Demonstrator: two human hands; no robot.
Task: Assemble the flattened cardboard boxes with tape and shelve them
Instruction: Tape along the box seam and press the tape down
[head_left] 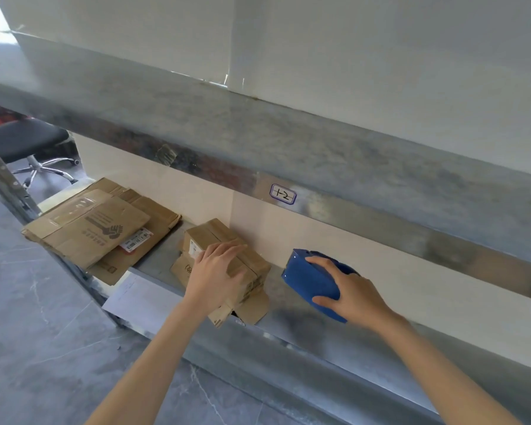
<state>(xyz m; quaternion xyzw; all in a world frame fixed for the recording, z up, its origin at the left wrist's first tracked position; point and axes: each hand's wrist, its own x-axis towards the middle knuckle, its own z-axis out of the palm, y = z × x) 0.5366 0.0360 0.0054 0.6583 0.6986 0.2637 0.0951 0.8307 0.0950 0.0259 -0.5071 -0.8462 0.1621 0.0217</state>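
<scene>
A small cardboard box (215, 237) stands on the lower metal shelf (304, 320), its near flaps hanging open toward the shelf edge. My left hand (216, 273) lies flat on top of it with straight fingers. To its right sits a blue tape dispenser (307, 280). My right hand (350, 294) grips the dispenser, fingers curled over its top and thumb on its near side. A pile of flattened cardboard boxes (98, 228) lies at the left end of the same shelf, overhanging the edge.
An upper metal shelf (258, 142) with a label marked 1-2 (283, 194) runs overhead. A white wall backs the shelves. A black office chair (28, 142) stands far left on the grey tiled floor (43, 332). A white sheet (135, 299) lies below the shelf edge.
</scene>
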